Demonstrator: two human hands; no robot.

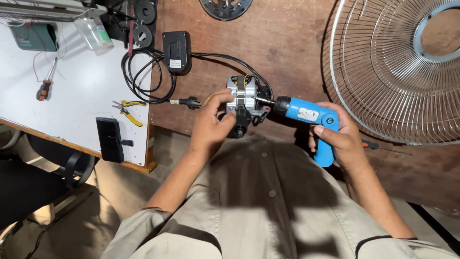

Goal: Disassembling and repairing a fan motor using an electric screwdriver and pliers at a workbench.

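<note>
- Head view: the left hand (211,125) is gripping a small electric motor (243,100), fingers wrapped over its near side, apparently steadying it against the push of the tool.
- The motor is sitting on the brown bench (287,38) just in front of the person's chest, its black end pointing toward the person and its long axis running roughly away from them.
- The right hand (341,139) is clenching the grip of a blue cordless screwdriver (306,114); its body is lying almost level, the bit pointing left and touching the motor's right side, seemingly lined up with a fastener there.
- A black cable (143,72) with a plug (191,102) is coiling left of the motor.
- A wire fan guard (383,72) is lying to the right; yellow-handled pliers (128,111) are resting on the white board (81,91).
</note>
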